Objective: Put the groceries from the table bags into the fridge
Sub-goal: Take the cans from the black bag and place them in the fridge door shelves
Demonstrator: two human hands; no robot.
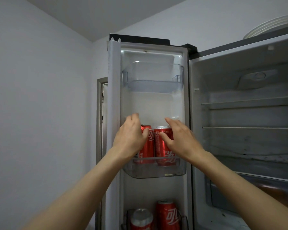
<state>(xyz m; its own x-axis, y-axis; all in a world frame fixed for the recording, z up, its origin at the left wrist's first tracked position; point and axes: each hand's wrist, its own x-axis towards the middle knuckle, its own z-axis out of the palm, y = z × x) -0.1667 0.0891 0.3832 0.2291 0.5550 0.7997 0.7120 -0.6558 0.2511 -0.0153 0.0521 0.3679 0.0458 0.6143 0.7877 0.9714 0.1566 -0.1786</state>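
We see red cans (158, 145) with white lettering and silver tops, clear door bins (154, 171), a white door liner (152, 103), our pale grey wall (40, 80), black fridge top (140, 39), grey shelves (249, 128), white plates (269, 27).
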